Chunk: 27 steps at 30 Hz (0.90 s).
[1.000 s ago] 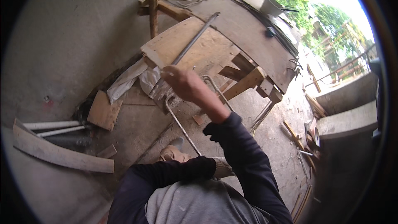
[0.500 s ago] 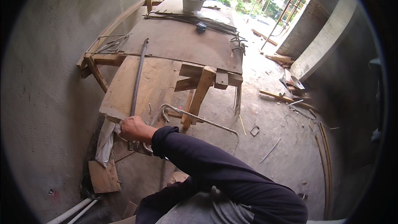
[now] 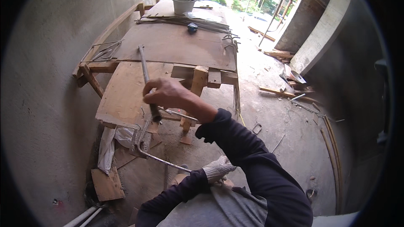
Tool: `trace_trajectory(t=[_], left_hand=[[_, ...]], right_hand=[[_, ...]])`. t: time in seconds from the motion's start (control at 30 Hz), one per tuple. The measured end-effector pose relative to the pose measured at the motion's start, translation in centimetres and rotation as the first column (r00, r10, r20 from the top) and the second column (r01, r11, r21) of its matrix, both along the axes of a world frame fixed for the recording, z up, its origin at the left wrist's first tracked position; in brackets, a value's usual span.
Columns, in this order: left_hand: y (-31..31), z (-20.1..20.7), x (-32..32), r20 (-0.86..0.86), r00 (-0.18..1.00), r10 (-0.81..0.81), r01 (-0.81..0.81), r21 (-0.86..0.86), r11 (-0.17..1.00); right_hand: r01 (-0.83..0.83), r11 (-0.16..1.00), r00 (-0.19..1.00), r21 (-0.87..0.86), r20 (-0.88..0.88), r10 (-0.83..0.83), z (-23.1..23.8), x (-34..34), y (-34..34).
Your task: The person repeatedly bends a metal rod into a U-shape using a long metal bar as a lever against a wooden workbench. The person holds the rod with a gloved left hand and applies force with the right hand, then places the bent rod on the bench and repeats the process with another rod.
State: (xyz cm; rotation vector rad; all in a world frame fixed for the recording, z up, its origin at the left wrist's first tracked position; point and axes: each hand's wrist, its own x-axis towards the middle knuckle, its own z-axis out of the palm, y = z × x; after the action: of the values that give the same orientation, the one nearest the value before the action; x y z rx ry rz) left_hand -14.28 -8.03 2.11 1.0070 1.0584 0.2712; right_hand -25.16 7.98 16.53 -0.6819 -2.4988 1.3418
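My bare right hand (image 3: 166, 94) is wrapped round a long dark steel bar (image 3: 144, 65) with a small angled head at its far end. The bar slants over a plywood board (image 3: 118, 88), its thick lower end near the board's front edge. Below it, my left hand (image 3: 219, 169), in a white knitted glove, grips a ribbed rebar (image 3: 164, 161) bent into an open frame. The rebar runs from the glove to the board's front corner, turns upward there and passes behind the bar and my right forearm. My left fingertips are partly hidden.
A wooden workbench (image 3: 168, 44) carries thin rods (image 3: 181, 22), a dark blue tape-measure-like object (image 3: 192, 27) and a grey bucket (image 3: 183, 5). Bent rods (image 3: 107, 50) lie at its left. A concrete wall (image 3: 42, 80) stands close on the left; timber strips (image 3: 330, 159) lie on the right floor.
My right hand has risen and moved right with the steel bar, whose lower end lifted away from the board's front corner. The rebar frame has swung down, and my gloved left hand now shows.
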Motion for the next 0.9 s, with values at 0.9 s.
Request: trace_trajectory(t=[0.9], left_hand=[[-2.4,1.6,5.3,-0.622,0.696,0.36,-0.135,0.379,0.915]], right_hand=[[0.356,0.928,0.916,-0.112,0.239,-0.323,-22.6,24.5,15.1]])
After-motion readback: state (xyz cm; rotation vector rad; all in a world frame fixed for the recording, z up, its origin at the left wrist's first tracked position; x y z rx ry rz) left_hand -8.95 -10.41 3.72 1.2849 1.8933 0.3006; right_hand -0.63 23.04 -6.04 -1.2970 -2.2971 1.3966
